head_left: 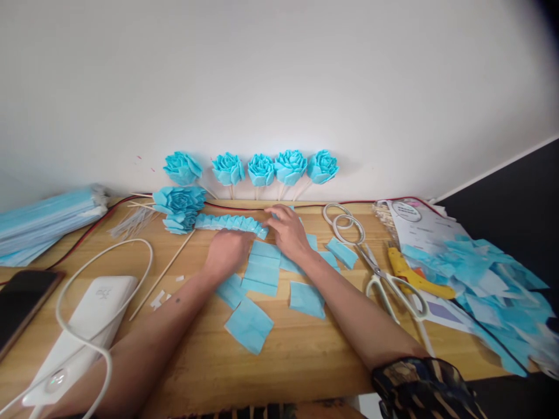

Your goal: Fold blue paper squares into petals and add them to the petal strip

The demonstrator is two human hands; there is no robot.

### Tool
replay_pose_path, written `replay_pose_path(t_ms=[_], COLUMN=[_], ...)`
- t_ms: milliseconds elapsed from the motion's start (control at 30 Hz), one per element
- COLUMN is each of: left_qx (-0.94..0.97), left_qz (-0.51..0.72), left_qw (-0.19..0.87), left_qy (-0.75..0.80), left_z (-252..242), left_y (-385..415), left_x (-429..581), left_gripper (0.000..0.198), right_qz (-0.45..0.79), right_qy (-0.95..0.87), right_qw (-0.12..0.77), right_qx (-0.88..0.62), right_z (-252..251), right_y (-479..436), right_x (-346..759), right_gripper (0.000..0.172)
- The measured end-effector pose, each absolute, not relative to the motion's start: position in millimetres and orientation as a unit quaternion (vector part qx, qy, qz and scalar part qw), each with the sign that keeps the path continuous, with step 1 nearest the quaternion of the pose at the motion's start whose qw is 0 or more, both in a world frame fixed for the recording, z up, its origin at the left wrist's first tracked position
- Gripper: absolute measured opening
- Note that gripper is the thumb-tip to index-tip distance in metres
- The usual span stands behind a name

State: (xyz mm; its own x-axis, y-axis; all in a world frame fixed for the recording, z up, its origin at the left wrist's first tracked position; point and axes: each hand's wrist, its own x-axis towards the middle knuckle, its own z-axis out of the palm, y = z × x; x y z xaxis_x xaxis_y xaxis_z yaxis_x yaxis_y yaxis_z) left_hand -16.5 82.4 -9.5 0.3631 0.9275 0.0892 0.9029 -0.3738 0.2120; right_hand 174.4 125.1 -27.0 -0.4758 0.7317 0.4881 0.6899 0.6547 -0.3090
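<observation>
A row of folded light-blue petals (pixel 227 222) lies along the back of the wooden table. My left hand (pixel 229 250) is at the front edge of this row, its fingers curled away from view and slightly blurred. At the row's right end is my right hand (pixel 286 233), fingers apart and reaching over it, with no object visible in them. Flat blue squares of creased material (pixel 262 265) lie beneath and around both hands. One loose square (pixel 248 325) is closer to me, and another (pixel 307 299) lies beside my right forearm.
Several blue fabric flowers on sticks (pixel 261 170) lean against the wall; others (pixel 179 201) lie at left. Scissors (pixel 379 272), tape rolls (pixel 349 228), a yellow glue gun (pixel 414 276) and blue scraps (pixel 493 291) are at right. A power bank (pixel 94 326) and phone (pixel 26 308) sit left.
</observation>
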Motion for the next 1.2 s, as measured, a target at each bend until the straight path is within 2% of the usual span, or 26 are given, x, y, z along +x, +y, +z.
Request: replay_pose_path(t_ms=[400, 700, 833, 1067, 1200], left_qx=[0.818, 0.823, 0.825, 0.83, 0.8], left_qz=[0.097, 0.088, 0.088, 0.191, 0.214], left_qw=[0.066, 0.061, 0.061, 0.033, -0.007], left_qy=[0.563, 0.558, 0.555, 0.523, 0.56], left_z=[-9.2, -8.5, -9.2, -6.9, -0.8], left_y=[82.0, 82.7, 83.2, 80.5, 79.0], left_x=[-16.0, -16.4, -17.8, -17.7, -19.1], left_gripper=[0.033, 0.034, 0.034, 0.039, 0.031], right_qz=[0.048, 0.011, -0.001, 0.008, -0.005], right_qy=[-0.852, -0.862, -0.839, -0.824, -0.823], right_qw=[0.295, 0.246, 0.262, 0.283, 0.287], right_qx=[-0.43, -0.444, -0.476, -0.491, -0.49], right_z=[-25.1, -28.5, -25.0, -19.6, -13.0], right_y=[124.4, 124.2, 122.6, 119.6, 117.3], right_x=[174.5, 174.2, 176.0, 177.2, 178.4], right_gripper=[0.044, 0.04, 0.044, 0.048, 0.049])
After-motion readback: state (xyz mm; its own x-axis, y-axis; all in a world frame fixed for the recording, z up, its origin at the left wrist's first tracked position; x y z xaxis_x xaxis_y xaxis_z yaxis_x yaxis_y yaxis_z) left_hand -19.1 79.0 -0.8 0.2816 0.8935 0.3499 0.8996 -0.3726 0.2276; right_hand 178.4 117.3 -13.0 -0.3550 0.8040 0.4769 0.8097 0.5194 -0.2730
